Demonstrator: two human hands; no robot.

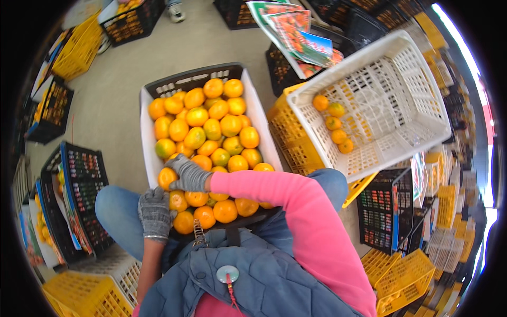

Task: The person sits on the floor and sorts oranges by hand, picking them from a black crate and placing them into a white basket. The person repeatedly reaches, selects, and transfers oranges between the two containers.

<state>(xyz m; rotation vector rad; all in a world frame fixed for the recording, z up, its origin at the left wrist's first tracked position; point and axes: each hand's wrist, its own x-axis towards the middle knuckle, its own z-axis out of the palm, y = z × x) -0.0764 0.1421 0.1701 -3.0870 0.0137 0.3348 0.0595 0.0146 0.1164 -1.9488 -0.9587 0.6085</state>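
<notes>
In front of me stands a black plastic crate point(190, 82) with white lining point(259, 119) along its sides, heaped with orange and green-tinged mandarins point(197, 117). My right hand point(188, 173), in a grey knit glove, reaches across to the crate's left side. Its thumb and fingers close around a mandarin point(167, 178) there. Also gloved in grey, my left hand point(155, 214) lies at the near left corner, its thumb beside the nearest mandarins point(183, 222). Whether its fingers hold the crate's edge or a fruit is hidden.
At the right, a white plastic basket point(380, 95) holding several mandarins point(336, 109) rests on a yellow crate point(297, 134). Printed sheets point(301, 35) lie behind it. Black crates point(85, 190) stand at the left, and a person's shoe point(176, 12) shows at the top.
</notes>
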